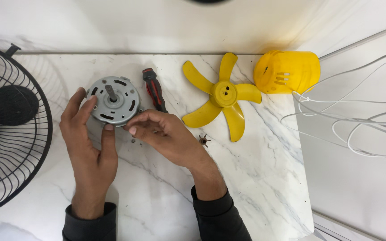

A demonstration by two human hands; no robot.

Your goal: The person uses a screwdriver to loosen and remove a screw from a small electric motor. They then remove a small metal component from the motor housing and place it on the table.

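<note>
Motor [114, 101], a round grey disc with its shaft pointing up, sits just left of the screwdriver [155, 89], where we clasp its rim with our left hand [88, 143] while our right hand [166, 136] pinches its near edge.

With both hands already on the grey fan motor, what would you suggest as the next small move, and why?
Probably reach the right hand to the red-and-black screwdriver. The left hand already steadies the motor, which lies shaft-up, and the screwdriver lies just beside it, close to the right hand's fingers.
</note>
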